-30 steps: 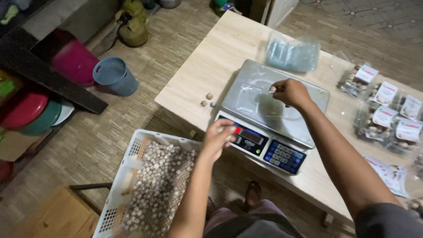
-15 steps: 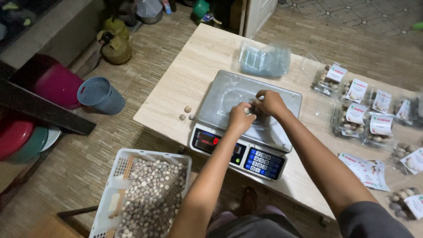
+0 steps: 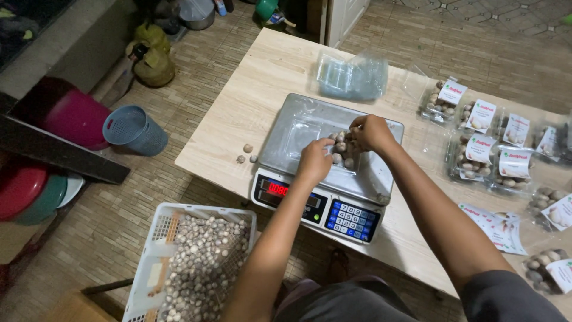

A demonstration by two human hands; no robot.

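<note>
A digital scale (image 3: pixel 325 161) with a steel pan sits on the wooden table (image 3: pixel 250 101). On the pan lies a clear plastic tray holding small round brown-white mushrooms (image 3: pixel 342 149). My left hand (image 3: pixel 314 160) rests at the near left side of the mushrooms, fingers bent onto them. At the far right side of the pile my right hand (image 3: pixel 370 131) pinches at it. A white slatted crate (image 3: pixel 156 262) full of the same mushrooms stands on the floor below the table's near edge, left of my left arm.
Sealed labelled packs of mushrooms (image 3: pixel 488 149) line the table's right side. A stack of empty clear trays (image 3: pixel 353 76) lies behind the scale. Three loose mushrooms (image 3: pixel 246 154) lie left of it. Blue basket (image 3: pixel 134 128), pink tub (image 3: pixel 65 113) and stacked bowls (image 3: pixel 27 200) stand on the floor.
My left hand came up from the crate to the scale pan and joined the right hand. A pile of mushrooms now lies in the tray on the pan.
</note>
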